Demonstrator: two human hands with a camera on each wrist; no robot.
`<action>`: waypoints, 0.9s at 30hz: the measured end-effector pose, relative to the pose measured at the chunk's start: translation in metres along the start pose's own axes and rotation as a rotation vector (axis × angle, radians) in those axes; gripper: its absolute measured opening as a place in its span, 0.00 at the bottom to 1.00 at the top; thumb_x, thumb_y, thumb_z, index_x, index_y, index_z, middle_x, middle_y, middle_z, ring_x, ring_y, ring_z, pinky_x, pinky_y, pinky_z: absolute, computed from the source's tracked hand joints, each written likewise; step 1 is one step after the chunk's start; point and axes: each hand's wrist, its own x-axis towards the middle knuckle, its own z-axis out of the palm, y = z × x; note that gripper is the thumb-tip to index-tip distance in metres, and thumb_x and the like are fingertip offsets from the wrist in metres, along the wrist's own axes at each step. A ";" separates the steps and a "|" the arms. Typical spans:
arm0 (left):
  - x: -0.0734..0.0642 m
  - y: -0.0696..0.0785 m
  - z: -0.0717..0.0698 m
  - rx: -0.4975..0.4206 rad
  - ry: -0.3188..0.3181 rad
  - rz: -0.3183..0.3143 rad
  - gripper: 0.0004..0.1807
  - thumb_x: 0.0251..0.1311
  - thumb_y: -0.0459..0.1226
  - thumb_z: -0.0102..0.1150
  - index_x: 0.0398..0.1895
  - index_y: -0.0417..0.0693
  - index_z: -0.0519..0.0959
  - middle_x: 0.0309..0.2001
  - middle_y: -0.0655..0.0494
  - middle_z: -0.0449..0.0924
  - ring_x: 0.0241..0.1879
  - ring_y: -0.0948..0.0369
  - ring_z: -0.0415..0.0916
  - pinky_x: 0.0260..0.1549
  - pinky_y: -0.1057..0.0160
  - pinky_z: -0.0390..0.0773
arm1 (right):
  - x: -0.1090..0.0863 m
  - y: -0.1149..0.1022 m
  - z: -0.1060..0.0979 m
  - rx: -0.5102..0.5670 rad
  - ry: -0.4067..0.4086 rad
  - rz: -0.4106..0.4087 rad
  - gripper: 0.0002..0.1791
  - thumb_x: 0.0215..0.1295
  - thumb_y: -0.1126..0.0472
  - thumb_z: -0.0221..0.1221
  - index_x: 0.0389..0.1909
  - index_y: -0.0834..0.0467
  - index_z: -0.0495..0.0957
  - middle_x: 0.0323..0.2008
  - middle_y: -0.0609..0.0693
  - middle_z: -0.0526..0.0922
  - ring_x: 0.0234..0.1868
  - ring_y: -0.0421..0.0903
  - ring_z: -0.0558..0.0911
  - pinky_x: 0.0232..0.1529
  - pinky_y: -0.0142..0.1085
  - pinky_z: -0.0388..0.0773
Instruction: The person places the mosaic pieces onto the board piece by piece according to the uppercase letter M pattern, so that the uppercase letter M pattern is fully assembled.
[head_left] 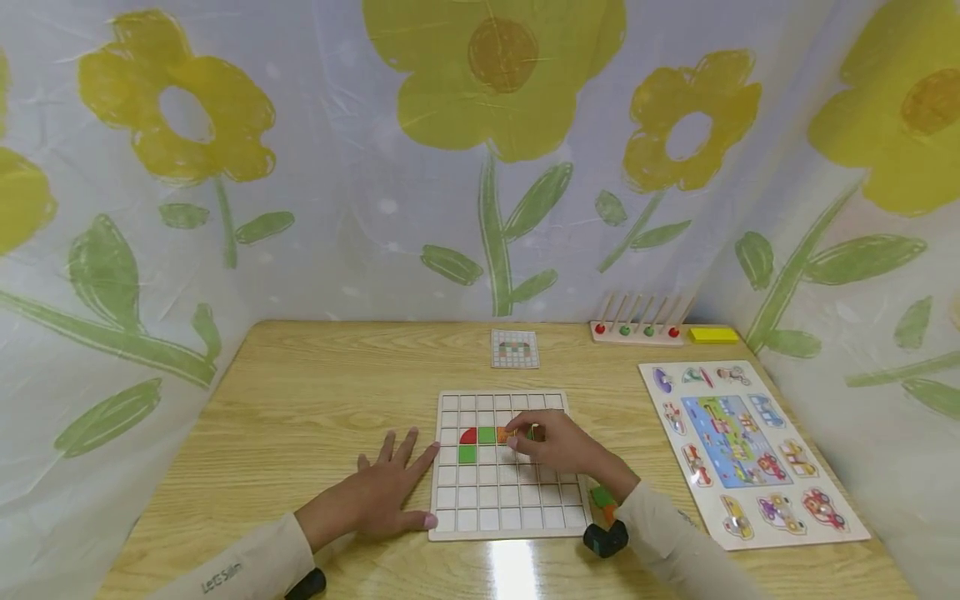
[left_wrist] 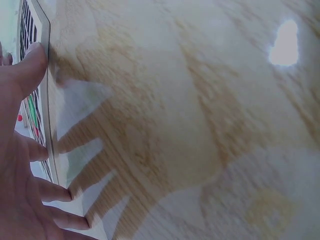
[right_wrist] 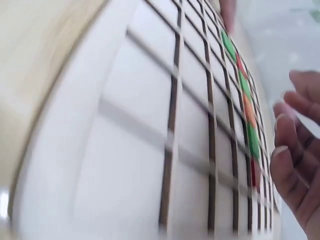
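Observation:
A white grid board (head_left: pixel 487 521) lies on the table with a row of red, green and orange tiles in its cells. Below the row's left end sits another green tile (head_left: pixel 467 454). My left hand (head_left: pixel 382 492) lies spread beside the board, its thumb and index fingertips at the left edge. Over the row, my right hand (head_left: pixel 558 442) hovers with loosely bent fingers, thumb and index tips close over the orange tile (head_left: pixel 502 435). In the right wrist view its fingers (right_wrist: pixel 285 160) are apart, with nothing visible between them; the red tile (right_wrist: pixel 255 172) lies near them.
Loose green and orange pieces (head_left: pixel 602 500) lie at the board's right, partly behind the right wrist. Beyond the board is a small pattern card (head_left: pixel 515 349). A peg rack with beads (head_left: pixel 636 332), a yellow block (head_left: pixel 713 335) and a picture puzzle board (head_left: pixel 750 454) stand right.

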 end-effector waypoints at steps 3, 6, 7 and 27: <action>0.000 0.000 0.000 0.010 0.003 0.006 0.56 0.58 0.71 0.55 0.82 0.57 0.47 0.80 0.34 0.40 0.75 0.27 0.38 0.56 0.18 0.55 | -0.012 0.010 -0.014 -0.010 0.015 -0.008 0.13 0.71 0.54 0.62 0.49 0.58 0.84 0.35 0.46 0.82 0.23 0.36 0.70 0.26 0.28 0.69; -0.001 0.000 -0.001 0.010 0.006 0.014 0.56 0.58 0.71 0.55 0.82 0.56 0.47 0.80 0.33 0.40 0.75 0.26 0.39 0.55 0.18 0.56 | -0.025 0.018 -0.027 -0.021 0.037 -0.006 0.13 0.72 0.55 0.61 0.49 0.59 0.84 0.36 0.47 0.83 0.23 0.37 0.72 0.27 0.29 0.71; -0.001 0.000 -0.001 0.007 0.006 0.016 0.56 0.58 0.70 0.55 0.82 0.55 0.47 0.79 0.33 0.40 0.75 0.26 0.39 0.55 0.18 0.56 | -0.030 0.021 -0.031 -0.024 0.045 -0.004 0.13 0.72 0.55 0.61 0.49 0.59 0.84 0.36 0.47 0.84 0.22 0.36 0.71 0.26 0.29 0.71; -0.001 -0.001 0.000 0.007 -0.004 0.009 0.56 0.58 0.71 0.54 0.82 0.55 0.47 0.80 0.33 0.40 0.75 0.26 0.39 0.56 0.17 0.55 | -0.111 0.052 -0.062 -0.031 0.046 0.086 0.14 0.67 0.53 0.66 0.47 0.58 0.84 0.36 0.47 0.83 0.19 0.33 0.71 0.20 0.31 0.70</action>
